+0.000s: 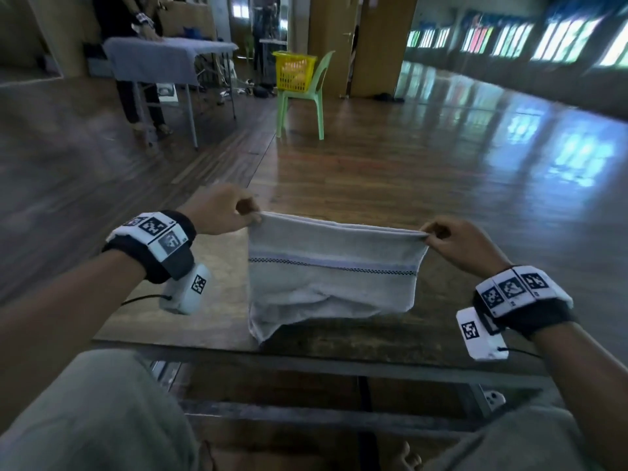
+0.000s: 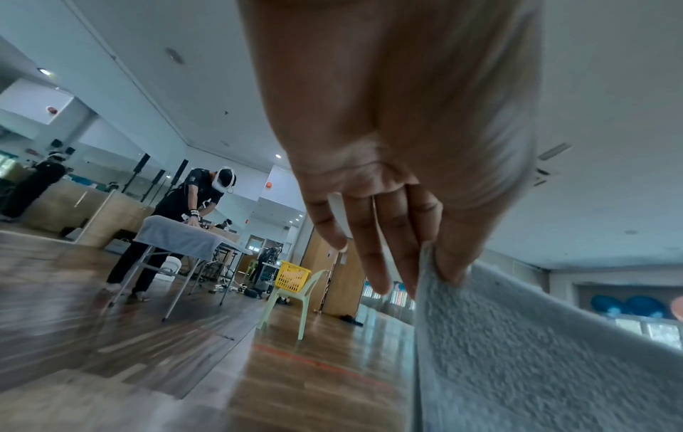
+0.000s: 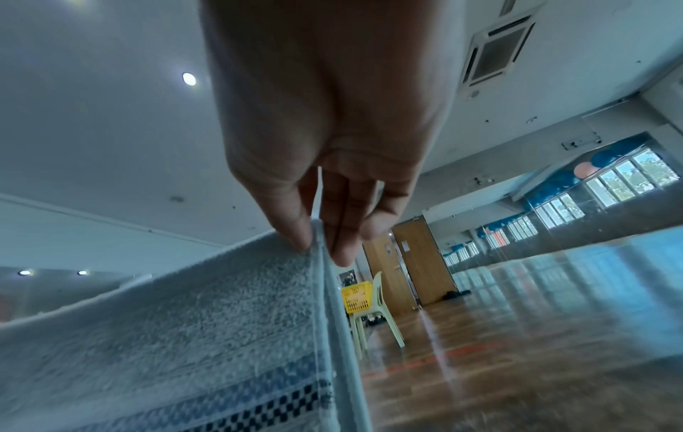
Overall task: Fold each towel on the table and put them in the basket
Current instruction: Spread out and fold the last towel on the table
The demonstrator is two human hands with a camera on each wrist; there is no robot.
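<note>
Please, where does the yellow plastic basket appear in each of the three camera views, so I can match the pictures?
Head view: the yellow plastic basket is at the top centre, on the pale green plastic chair.
Left wrist view: lower centre, left of the left hand, on the same chair.
Right wrist view: centre, below the right hand, beside the grey towel.
Shared landmark: the green chair.

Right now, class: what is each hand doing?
Left hand: pinches the towel's top left corner.
Right hand: pinches its top right corner.
</note>
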